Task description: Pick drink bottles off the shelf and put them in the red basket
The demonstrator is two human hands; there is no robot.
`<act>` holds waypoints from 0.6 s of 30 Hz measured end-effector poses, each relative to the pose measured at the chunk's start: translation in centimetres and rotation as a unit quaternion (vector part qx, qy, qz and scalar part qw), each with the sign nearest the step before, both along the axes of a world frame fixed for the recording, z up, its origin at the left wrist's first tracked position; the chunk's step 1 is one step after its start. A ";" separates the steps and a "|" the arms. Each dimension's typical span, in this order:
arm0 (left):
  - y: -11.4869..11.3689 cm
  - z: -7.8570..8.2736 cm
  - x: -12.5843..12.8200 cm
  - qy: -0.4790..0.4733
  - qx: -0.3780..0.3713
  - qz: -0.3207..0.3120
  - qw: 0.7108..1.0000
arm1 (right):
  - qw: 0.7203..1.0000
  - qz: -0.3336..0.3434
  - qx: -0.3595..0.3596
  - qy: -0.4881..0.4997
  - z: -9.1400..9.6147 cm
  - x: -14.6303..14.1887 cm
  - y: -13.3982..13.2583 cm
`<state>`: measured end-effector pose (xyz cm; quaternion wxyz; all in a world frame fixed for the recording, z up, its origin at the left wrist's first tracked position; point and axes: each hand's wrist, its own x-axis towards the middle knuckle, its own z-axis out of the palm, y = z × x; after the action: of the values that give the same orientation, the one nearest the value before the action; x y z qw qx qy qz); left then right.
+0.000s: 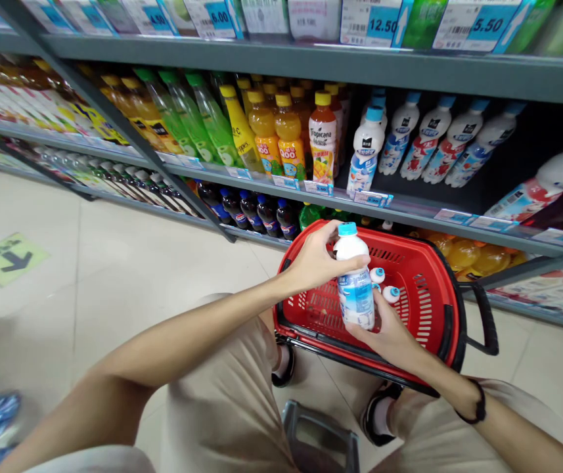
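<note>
A white milk drink bottle (356, 289) with a blue cap and blue label is held upright between both hands, above a red shopping basket (305, 315). My left hand (318, 259) is closed round its upper part, just below the cap. Lower down, my right hand (384, 328) grips the bottle near its base. Behind the held bottle, inside the basket, lie a few small white bottles (390, 293) with blue-ringed caps, partly hidden by it.
Shelves of drinks stand ahead, with similar milk bottles (366, 151) and juice bottles (288, 135) on the middle shelf. A bottle (542, 187) leans at the right. The basket's black handle (485, 322) juts right. A grey stool (320, 433) is between my legs.
</note>
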<state>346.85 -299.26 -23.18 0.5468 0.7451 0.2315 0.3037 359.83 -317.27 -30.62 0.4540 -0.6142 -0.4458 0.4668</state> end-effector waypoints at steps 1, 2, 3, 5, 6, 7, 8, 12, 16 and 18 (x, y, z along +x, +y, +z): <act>0.1 0.1 0.1 -0.006 -0.015 -0.003 1.000 | 1.000 0.001 -0.001 0.008 0.0 0.1 0.0; 0.3 0.1 0.1 -0.014 -0.033 -0.007 0.999 | 1.000 0.001 -0.001 0.019 0.0 0.1 0.1; 0.4 0.1 0.2 -0.021 -0.052 -0.008 0.998 | 0.999 0.000 -0.001 0.035 -0.1 0.2 0.1; 0.8 0.2 0.3 -0.032 -0.082 -0.008 0.996 | 0.997 -0.003 -0.002 0.078 -0.2 0.2 0.1; 0.9 0.2 0.3 -0.038 -0.094 -0.012 0.995 | 0.995 -0.006 -0.002 0.103 -0.2 0.2 0.1; 1.0 0.2 0.3 -0.043 -0.106 -0.020 0.993 | 0.992 -0.009 -0.002 0.127 -0.2 0.2 0.1; 1.1 0.2 0.3 -0.046 -0.120 -0.031 0.991 | 0.989 -0.010 -0.001 0.147 -0.2 0.2 0.1; 1.1 0.7 0.1 -0.061 -0.208 -0.092 0.972 | 0.978 0.010 0.002 0.207 0.4 0.2 0.3; 1.6 1.4 0.0 -0.099 -0.289 -0.140 0.942 | 0.974 0.015 -0.006 0.226 1.9 0.3 0.5; 1.9 1.4 -0.1 -0.105 -0.294 -0.123 0.942 | 0.971 0.012 -0.010 0.238 2.5 0.3 0.5</act>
<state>346.79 -297.35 -21.75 0.7959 0.5376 0.1583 0.2290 360.14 -316.73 -28.09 0.5352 -0.4846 -0.3278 0.6093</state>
